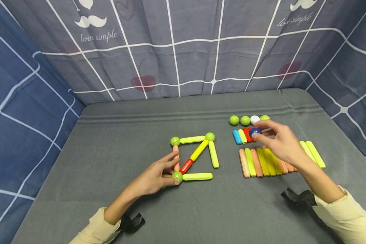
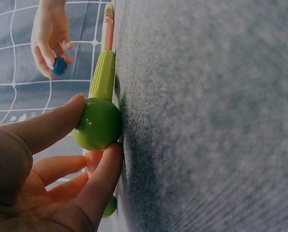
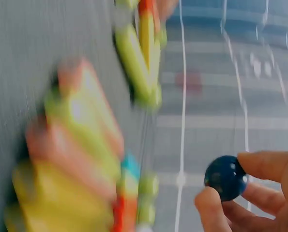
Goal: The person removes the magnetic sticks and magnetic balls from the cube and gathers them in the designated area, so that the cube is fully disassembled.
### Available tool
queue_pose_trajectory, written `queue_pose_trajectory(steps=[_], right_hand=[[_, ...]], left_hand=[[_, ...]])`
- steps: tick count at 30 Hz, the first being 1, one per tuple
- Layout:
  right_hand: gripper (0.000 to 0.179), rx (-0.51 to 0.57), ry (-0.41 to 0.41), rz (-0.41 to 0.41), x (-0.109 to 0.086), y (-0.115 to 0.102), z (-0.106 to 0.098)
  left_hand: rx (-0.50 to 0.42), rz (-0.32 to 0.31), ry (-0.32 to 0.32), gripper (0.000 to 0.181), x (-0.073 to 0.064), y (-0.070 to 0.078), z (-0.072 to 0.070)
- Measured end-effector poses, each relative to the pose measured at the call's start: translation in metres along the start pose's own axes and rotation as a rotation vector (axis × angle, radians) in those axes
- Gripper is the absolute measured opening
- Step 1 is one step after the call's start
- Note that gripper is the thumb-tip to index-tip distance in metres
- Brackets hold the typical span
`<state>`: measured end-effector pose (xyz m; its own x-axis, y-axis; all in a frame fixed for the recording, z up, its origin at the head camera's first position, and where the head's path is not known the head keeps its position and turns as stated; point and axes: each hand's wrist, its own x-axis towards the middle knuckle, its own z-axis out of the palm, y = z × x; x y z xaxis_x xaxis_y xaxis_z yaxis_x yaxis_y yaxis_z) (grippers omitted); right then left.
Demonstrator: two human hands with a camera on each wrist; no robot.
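Note:
My left hand [image 1: 154, 177] pinches a green ball [image 2: 98, 126] between thumb and fingers, at the near-left corner of a square-like figure lying on the table. From that ball run an orange stick [image 1: 176, 162], a yellow-green stick [image 1: 197, 176] and a diagonal of a red stick [image 1: 186, 166] and a yellow stick [image 1: 199, 150]. Two more green balls mark the far corners, joined by another yellow-green stick [image 1: 192, 139]. One further stick [image 1: 214, 154] comes down the right side. Raised over the loose pieces, my right hand [image 1: 282, 142] pinches a dark blue ball [image 3: 226, 178] with its fingertips.
Several long sticks [image 1: 254, 162] lie in a row under the right forearm. Behind them is a row of short blue, yellow and red sticks [image 1: 237, 137], then green balls [image 1: 245, 120] and a white ball [image 1: 255, 119]. A checked curtain [image 1: 195, 61] encloses the grey table [image 1: 125, 128].

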<state>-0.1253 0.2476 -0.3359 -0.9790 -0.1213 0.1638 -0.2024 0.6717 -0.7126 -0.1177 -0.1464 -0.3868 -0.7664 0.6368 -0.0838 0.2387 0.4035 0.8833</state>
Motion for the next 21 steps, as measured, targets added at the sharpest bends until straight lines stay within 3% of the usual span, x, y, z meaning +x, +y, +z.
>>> queue_pose_trajectory(steps=[5, 11, 14, 21], right_hand=[[0.047, -0.056, 0.057, 0.181, 0.030, 0.041, -0.034], [0.043, -0.070, 0.007, 0.324, 0.059, 0.084, -0.043], [0.041, -0.087, -0.006, 0.361, 0.067, 0.096, -0.042], [0.042, -0.078, -0.030, 0.357, 0.073, 0.108, -0.042]], left_hand=[[-0.003, -0.002, -0.002, 0.069, 0.001, 0.000, 0.000], [-0.011, 0.005, -0.004, 0.069, 0.001, -0.002, 0.000], [-0.006, 0.008, -0.004, 0.069, 0.002, -0.003, 0.001], [0.009, -0.011, 0.011, 0.069, 0.001, 0.000, 0.000]])
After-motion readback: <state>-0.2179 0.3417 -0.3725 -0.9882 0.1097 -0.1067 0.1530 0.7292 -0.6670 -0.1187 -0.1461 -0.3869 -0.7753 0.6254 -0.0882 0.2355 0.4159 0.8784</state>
